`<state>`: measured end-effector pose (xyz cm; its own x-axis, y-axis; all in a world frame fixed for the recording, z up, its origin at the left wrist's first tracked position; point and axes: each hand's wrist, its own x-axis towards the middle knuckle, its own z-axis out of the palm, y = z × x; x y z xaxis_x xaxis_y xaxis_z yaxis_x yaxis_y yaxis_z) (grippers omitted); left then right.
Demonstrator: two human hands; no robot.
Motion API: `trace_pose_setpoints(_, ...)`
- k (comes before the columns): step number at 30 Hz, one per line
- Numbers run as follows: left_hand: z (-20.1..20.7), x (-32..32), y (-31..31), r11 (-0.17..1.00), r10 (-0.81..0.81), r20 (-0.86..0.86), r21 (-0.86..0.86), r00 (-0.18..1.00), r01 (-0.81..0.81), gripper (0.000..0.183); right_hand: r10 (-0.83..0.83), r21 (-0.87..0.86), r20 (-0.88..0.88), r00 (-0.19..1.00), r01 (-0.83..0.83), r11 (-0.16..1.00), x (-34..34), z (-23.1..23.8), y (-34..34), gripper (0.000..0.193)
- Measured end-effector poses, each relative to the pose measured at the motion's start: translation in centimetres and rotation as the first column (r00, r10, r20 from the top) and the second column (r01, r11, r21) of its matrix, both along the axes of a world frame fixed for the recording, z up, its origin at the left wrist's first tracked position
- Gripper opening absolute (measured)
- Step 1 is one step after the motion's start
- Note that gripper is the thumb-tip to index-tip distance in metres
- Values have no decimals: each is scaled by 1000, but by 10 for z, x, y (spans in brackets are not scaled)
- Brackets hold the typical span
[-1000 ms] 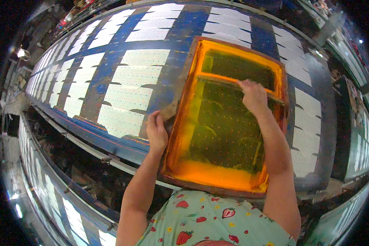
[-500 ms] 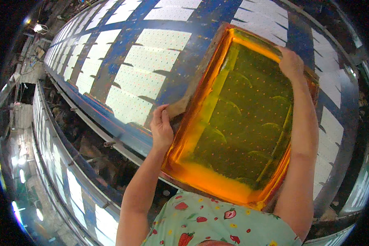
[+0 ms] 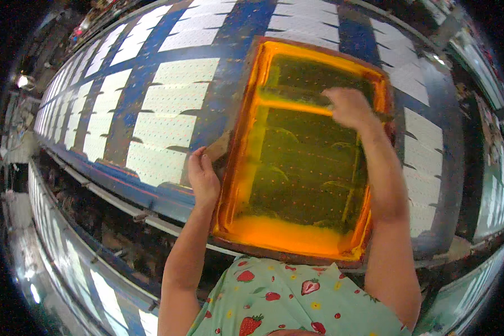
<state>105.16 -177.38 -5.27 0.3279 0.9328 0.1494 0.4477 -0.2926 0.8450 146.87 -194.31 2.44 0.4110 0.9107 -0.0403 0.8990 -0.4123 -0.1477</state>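
A screen-printing frame (image 3: pixel 236 151) with dark red-brown edges lies on the long table, its mesh (image 3: pixel 308 162) looking olive green. Orange ink (image 3: pixel 285 235) is pooled along the mesh's near end and smeared up its sides. My right hand (image 3: pixel 350 107) is closed on a squeegee (image 3: pixel 294 101), which lies crosswise on the mesh towards the far end; the hand is slightly blurred. At the frame's left side my left hand (image 3: pixel 204 178) has its fingers around the end of a short wooden handle (image 3: pixel 219 147) that juts from the frame.
White dotted sheets (image 3: pixel 171 109) lie in rows over the blue, ink-spotted table (image 3: pixel 112 131). A metal rail (image 3: pixel 145 215) runs along the table's near edge. Another table with pale panels (image 3: pixel 67 241) stands at the lower left, beyond a dark gap.
My right hand has moved from the frame's far edge towards me, bringing the squeegee down the mesh. My left hand keeps its hold on the wooden handle. The whole view has shifted.
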Motion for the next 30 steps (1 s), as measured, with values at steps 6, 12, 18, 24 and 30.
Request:
trace_pose_setpoints(6,-5,-7,4,987,-116,-9,116,993,116,42,5,-54,-165,986,-14,998,-138,21,-80,46)
trace_pose_setpoints(12,-8,-9,3,988,-141,60,74,988,136,55,0,33,-160,987,5,999,-262,20,-146,42)
trace_pose_setpoints(18,-10,-10,1,961,-177,40,221,983,164,57,-53,53,-131,990,60,997,-356,13,-192,47)
trace_pose_setpoints(24,-18,-9,4,934,-186,13,314,982,172,55,-36,208,-115,993,59,976,-398,7,-215,60)
trace_pose_setpoints(30,-21,-10,12,934,-203,-39,291,978,206,62,-65,293,-220,973,129,947,-389,1,-267,53)
